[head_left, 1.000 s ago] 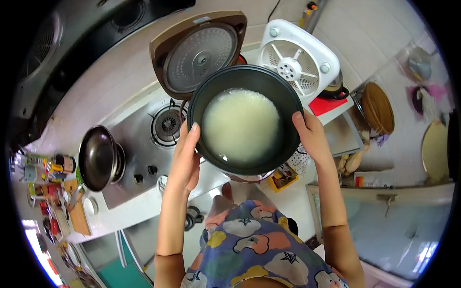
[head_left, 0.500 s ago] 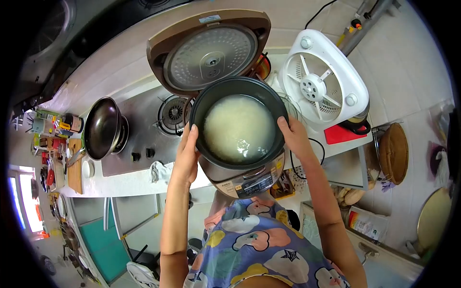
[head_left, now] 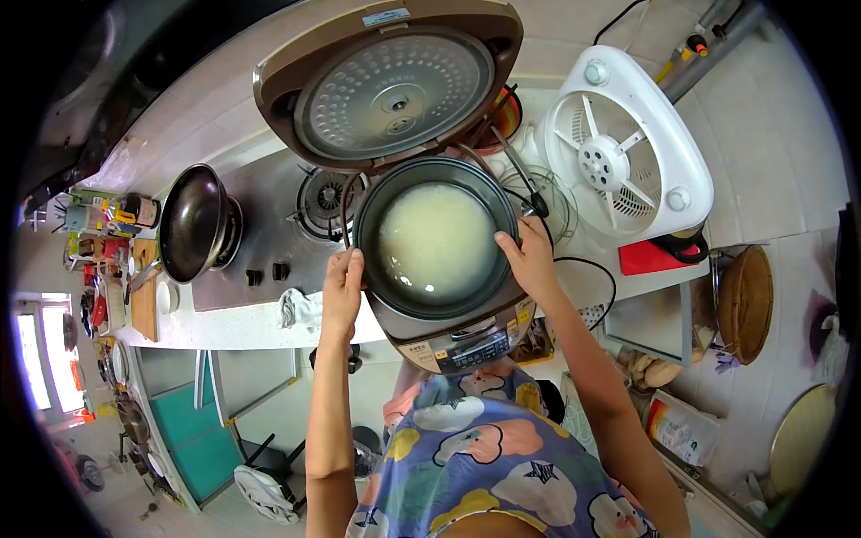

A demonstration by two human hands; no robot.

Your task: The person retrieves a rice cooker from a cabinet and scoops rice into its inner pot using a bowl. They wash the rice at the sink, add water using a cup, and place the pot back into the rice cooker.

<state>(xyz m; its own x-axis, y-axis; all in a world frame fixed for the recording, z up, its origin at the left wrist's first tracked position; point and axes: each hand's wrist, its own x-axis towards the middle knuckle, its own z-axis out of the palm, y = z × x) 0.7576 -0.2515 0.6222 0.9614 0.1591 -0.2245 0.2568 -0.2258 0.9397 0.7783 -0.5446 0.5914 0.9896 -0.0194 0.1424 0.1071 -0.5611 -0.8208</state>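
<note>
A dark inner pot (head_left: pixel 489 282) with rice (head_left: pixel 435 235) under cloudy water sits level at the mouth of a brown rice cooker (head_left: pixel 466 344). Whether it rests fully on the bottom is hidden. My left hand (head_left: pixel 341 291) is closed on the pot's left rim, thumb on top. On the opposite side, my right hand (head_left: pixel 534 264) grips the right rim with its thumb over the edge. The cooker's lid (head_left: pixel 395 99) stands raised behind the pot, its metal inner plate facing me.
Left of the cooker is a gas stove (head_left: pixel 260 215) with a dark wok (head_left: pixel 191 224). A white cloth (head_left: pixel 299 308) lies on the counter edge. To the right stand a white fan (head_left: pixel 628 148), a wire rack (head_left: pixel 560 211) and a red board (head_left: pixel 646 258). A black cord (head_left: pixel 613 291) loops beside the cooker.
Both hands have lowered the pot into the cooker's opening; it looks smaller and farther from me. The wire rack and a black-handled utensil behind it now show more. The view has shifted slightly.
</note>
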